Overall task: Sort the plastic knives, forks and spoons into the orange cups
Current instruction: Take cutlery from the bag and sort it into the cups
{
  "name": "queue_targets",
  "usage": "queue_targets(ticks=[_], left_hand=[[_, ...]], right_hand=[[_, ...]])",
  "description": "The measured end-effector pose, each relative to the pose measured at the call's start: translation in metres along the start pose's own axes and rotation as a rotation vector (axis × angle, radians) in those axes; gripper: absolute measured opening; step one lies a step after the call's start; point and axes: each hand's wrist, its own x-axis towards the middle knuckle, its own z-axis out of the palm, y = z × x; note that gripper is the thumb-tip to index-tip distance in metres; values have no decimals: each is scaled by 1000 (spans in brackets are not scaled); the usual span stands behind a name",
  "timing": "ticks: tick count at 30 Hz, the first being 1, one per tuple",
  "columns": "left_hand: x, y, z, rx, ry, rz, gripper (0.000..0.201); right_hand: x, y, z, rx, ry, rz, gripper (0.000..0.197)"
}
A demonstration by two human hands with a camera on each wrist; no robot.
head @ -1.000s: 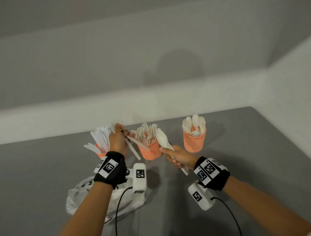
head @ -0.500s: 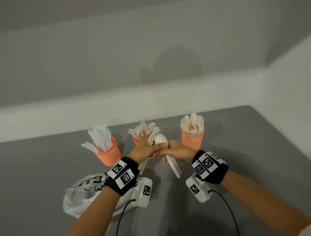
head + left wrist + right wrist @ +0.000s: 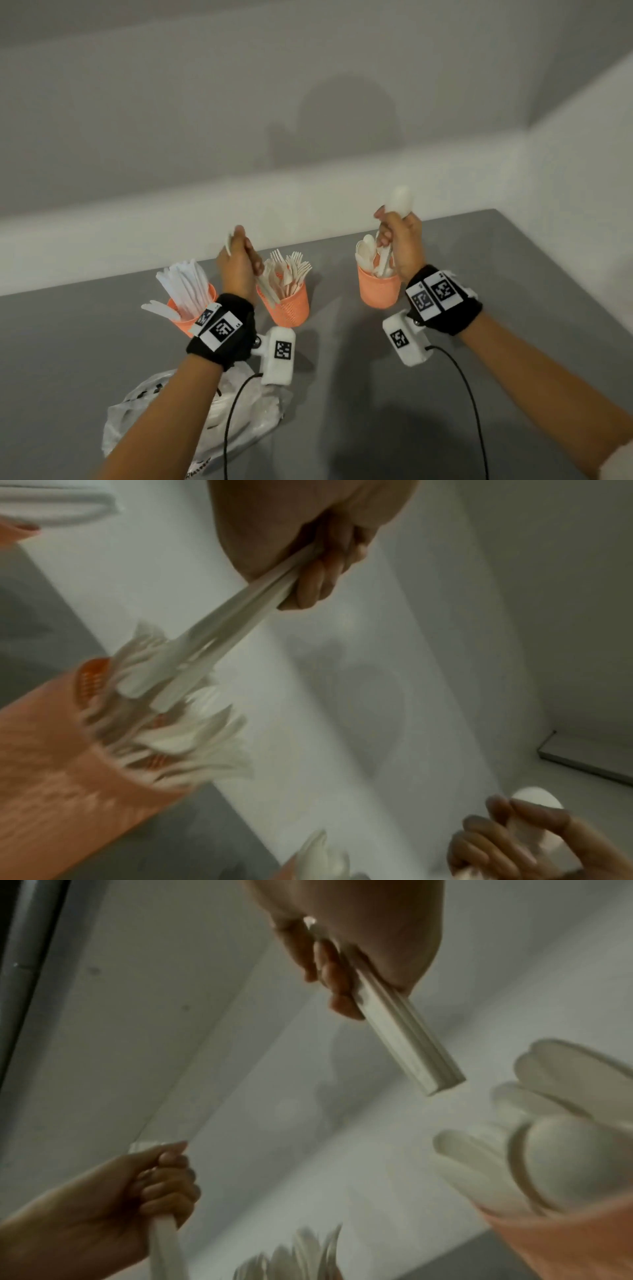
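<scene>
Three orange cups stand in a row on the grey table: the knife cup [image 3: 178,317], the fork cup [image 3: 291,308] and the spoon cup [image 3: 376,294]. My left hand [image 3: 239,253] grips a few white utensils [image 3: 232,620] just left of the fork cup, their lower ends slanting down at its rim; blur hides what kind they are. My right hand [image 3: 394,236] grips white spoons [image 3: 399,202] above the spoon cup, bowls up. Their handles [image 3: 404,1037] point down toward the spoons [image 3: 565,1150] in that cup.
A crumpled white plastic bag [image 3: 164,411] lies on the table [image 3: 342,394] near me, under my left forearm. A pale wall runs behind the cups and meets a side wall at the table's right edge. Cables hang from both wrist cameras.
Half a second ago both hands met in front of the fork cup. Now the left has moved back left beside that cup, and the right has risen rightward over the spoon cup.
</scene>
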Motion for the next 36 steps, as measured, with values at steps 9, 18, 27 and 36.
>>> queue_targets(ticks=[9, 18, 27, 36], left_hand=[[22, -17, 18, 265, -8, 250, 41], [38, -78, -12, 1035, -91, 580, 63], [31, -82, -6, 1065, -15, 542, 53], [23, -77, -3, 1060, -117, 673, 27]], right_hand=[[41, 26, 0, -84, 205, -172, 30], [38, 74, -14, -454, 189, -109, 25], [34, 65, -19, -665, 91, -352, 38], [45, 67, -31, -1262, -201, -450, 44]])
